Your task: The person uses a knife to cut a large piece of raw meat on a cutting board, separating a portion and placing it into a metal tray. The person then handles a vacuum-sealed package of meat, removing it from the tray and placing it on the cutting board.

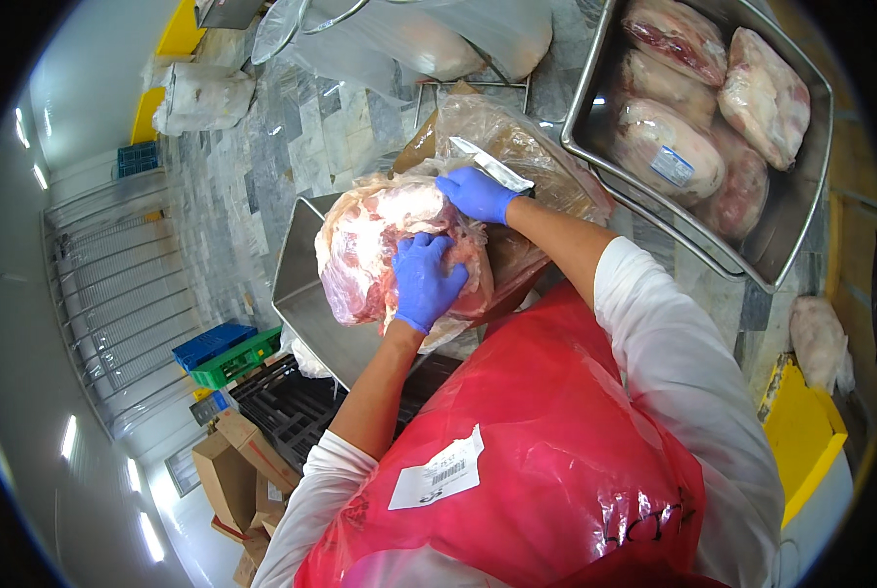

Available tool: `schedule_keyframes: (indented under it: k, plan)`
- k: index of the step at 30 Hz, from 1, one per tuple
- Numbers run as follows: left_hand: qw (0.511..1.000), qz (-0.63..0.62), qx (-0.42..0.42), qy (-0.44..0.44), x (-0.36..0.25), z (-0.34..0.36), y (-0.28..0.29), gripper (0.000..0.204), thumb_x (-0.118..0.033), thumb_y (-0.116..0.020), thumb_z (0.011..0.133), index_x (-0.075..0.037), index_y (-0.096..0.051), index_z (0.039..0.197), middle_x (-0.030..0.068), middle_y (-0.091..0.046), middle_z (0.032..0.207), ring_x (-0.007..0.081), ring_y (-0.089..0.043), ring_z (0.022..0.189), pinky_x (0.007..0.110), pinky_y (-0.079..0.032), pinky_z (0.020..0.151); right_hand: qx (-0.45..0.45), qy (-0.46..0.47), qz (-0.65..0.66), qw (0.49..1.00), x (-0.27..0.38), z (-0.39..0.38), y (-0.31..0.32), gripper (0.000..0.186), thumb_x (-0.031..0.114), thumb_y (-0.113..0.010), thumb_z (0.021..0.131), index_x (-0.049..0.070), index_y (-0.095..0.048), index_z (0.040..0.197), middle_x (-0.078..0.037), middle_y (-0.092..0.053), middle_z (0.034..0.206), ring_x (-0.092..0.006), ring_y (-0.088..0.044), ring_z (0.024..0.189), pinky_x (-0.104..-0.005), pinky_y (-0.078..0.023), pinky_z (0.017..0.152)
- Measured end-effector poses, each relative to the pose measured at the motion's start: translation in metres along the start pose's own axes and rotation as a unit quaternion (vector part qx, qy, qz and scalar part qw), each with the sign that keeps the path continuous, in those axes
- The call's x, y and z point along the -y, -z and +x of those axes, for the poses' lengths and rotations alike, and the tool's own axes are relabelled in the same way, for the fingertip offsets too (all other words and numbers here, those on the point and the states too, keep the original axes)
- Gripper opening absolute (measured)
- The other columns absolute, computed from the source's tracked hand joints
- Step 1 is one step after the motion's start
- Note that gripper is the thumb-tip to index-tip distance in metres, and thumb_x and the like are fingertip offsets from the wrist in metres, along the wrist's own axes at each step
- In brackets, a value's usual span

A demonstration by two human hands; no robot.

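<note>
A large piece of pale pink meat with white fat (350, 255) sits at the centre over a steel tray (306, 328) and crumpled clear plastic. My left hand (424, 279), in a blue glove, lies on the meat with its fingers apart and slightly bent. My right hand (478, 196), gloved alike, has its fingers curled on the meat's upper right edge, fingertips partly hidden. Just beyond it lies a long white flat object (492, 159) on a plastic-lined cardboard box (546, 176).
A steel bin (786, 240) holds several wrapped cuts at the right. Bagged meat (438, 49) stands at the top. Yellow crates (801, 431) are at the lower right. Cardboard boxes (223, 470) and green (238, 358) and blue crates (213, 343) are at left.
</note>
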State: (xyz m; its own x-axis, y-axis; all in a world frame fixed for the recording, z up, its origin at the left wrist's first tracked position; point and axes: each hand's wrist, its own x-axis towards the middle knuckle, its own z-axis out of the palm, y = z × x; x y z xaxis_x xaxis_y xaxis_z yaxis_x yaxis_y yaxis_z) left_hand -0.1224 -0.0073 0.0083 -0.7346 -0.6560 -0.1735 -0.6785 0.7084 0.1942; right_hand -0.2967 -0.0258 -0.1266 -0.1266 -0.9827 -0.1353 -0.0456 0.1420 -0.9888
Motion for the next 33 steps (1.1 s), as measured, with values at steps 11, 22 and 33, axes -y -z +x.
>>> schedule_keyframes:
  k: [11, 22, 33]
  plan:
    - [0.997, -0.053, -0.004, -0.049, 0.018, 0.002, -0.001, 0.034, -0.020, -0.073, 0.074, -0.009, -0.073, 0.107, 0.0142, -0.067, 0.103, 0.0373, -0.059, 0.095, 0.049, -0.047, 0.085, 0.064, 0.099, -0.109, 0.987, 0.003, 0.007, 0.010, 0.047, 0.039, -0.044, 0.107, 0.001, -0.071, 0.101, -0.027, -0.070, 0.104, -0.0473, -0.065, 0.100, -0.0504, -0.051, 0.092]
    - [0.996, -0.062, -0.029, -0.057, 0.010, -0.005, 0.000, 0.034, -0.018, -0.075, 0.072, -0.010, -0.075, 0.105, 0.0114, -0.069, 0.096, 0.0346, -0.061, 0.092, 0.045, -0.047, 0.085, 0.127, -0.041, -0.188, 0.973, 0.009, -0.039, 0.001, 0.036, 0.030, -0.074, 0.082, -0.001, -0.072, 0.101, -0.026, -0.073, 0.100, -0.0418, -0.071, 0.094, -0.0478, -0.057, 0.085]
    - [0.993, -0.054, -0.106, -0.006, 0.012, -0.006, -0.020, 0.025, -0.029, -0.082, 0.081, -0.005, -0.075, 0.082, 0.0127, -0.070, 0.080, 0.0337, -0.063, 0.077, 0.043, -0.050, 0.078, 0.138, -0.096, -0.289, 0.943, 0.033, -0.056, -0.006, 0.034, 0.033, -0.069, 0.085, 0.002, -0.077, 0.098, -0.027, -0.072, 0.102, -0.0443, -0.070, 0.099, -0.0495, -0.056, 0.090]
